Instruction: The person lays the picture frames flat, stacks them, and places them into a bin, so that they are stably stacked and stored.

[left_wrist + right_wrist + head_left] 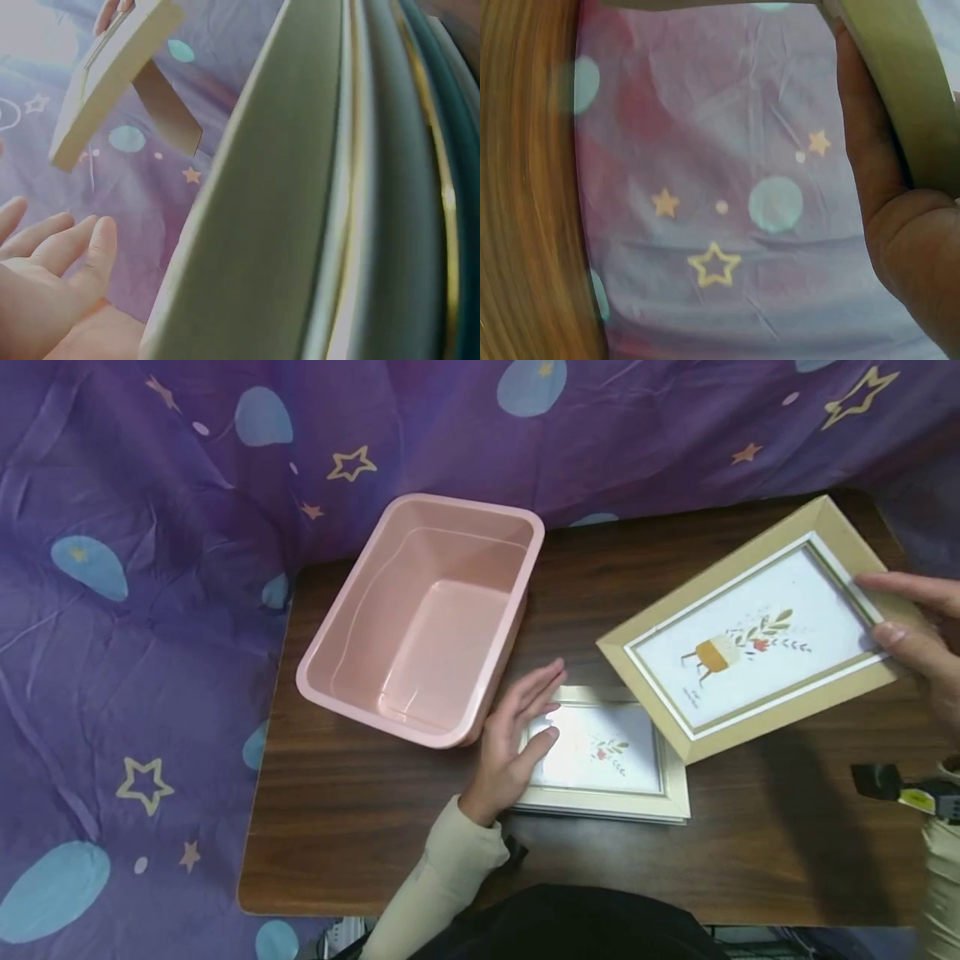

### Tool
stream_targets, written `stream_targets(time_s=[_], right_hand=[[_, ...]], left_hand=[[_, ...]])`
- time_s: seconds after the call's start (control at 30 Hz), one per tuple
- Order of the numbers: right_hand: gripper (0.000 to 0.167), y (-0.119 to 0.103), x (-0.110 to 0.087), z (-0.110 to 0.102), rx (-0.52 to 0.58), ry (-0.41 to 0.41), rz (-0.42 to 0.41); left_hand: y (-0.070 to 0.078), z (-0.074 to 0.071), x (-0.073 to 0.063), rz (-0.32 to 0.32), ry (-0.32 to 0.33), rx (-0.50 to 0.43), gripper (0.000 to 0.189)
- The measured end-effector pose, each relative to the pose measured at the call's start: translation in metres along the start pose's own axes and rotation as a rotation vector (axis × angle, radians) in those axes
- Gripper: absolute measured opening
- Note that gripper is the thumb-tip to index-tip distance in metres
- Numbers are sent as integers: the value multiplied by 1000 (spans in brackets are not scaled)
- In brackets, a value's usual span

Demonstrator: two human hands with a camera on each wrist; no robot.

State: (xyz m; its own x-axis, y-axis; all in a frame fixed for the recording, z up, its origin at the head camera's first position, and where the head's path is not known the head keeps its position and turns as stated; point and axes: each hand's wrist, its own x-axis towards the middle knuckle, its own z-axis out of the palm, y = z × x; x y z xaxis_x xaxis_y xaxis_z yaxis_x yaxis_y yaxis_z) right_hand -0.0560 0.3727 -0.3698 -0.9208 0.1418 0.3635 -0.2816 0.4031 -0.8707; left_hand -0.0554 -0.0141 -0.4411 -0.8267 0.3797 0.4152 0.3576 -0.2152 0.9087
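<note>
My right hand point(926, 647) grips the right end of a cream picture frame point(750, 635), held tilted above the table with its plant print facing up. In the left wrist view, a brown stand leg point(169, 109) sticks out from its back. The right wrist view catches the right hand point(907, 225) along the frame's edge point(900, 67). Left of it, a stack of similar frames point(630, 760) lies on the table, their layered edges point(285, 187) close up in the left wrist view. Over the stack's left end is my left hand point(513, 743), fingers extended and holding nothing.
A pink plastic basin point(450, 652) with nothing inside stands on the dark wooden table point(360, 827), just beyond the left hand. Behind and to the left hangs a purple curtain point(187, 677) with stars.
</note>
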Motion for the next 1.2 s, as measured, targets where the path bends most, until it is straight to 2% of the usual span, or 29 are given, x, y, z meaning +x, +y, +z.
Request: stream_targets(time_s=[0.07, 0.2, 0.37, 0.47, 0.63, 0.73, 0.87, 0.97, 1.03, 1.07, 1.13, 1.2], right_hand=[[48, -5, -4, 4, 149, -53, 9], [41, -14, -9, 16, 329, -127, -48], [37, -23, -20, 29, 376, -151, -84], [38, -21, -28, 34, 484, -166, -66], [40, -16, -37, 41, 504, -140, 3], [41, -14, -42, 46, 409, -112, 22], [42, -12, -51, 52, 265, -80, 49], [41, -10, -57, 56, 317, -63, 50], [39, -9, -60, 59, 429, -47, 33], [38, -9, -62, 60, 493, -44, 27], [38, -9, -64, 62, 538, -35, 15], [37, -10, -67, 64, 586, -18, 37]], left_hand=[[1, 1, 4, -12, -4, -16, 63], [3, 3, 9, -39, -17, -70, 67], [3, 6, 13, -87, -74, -149, 91], [2, 9, 14, -109, -104, -192, 103], [3, 12, 12, -158, -100, -249, 105], [2, 13, 10, -177, -67, -253, 104], [0, 12, 8, -178, -38, -210, 112], [0, 10, 6, -201, -49, -198, 119], [0, 9, 5, -210, -50, -199, 120], [0, 9, 4, -206, -45, -193, 120], [-1, 8, 4, -174, -18, -175, 118], [-1, 8, 4, -147, 24, -164, 115]])
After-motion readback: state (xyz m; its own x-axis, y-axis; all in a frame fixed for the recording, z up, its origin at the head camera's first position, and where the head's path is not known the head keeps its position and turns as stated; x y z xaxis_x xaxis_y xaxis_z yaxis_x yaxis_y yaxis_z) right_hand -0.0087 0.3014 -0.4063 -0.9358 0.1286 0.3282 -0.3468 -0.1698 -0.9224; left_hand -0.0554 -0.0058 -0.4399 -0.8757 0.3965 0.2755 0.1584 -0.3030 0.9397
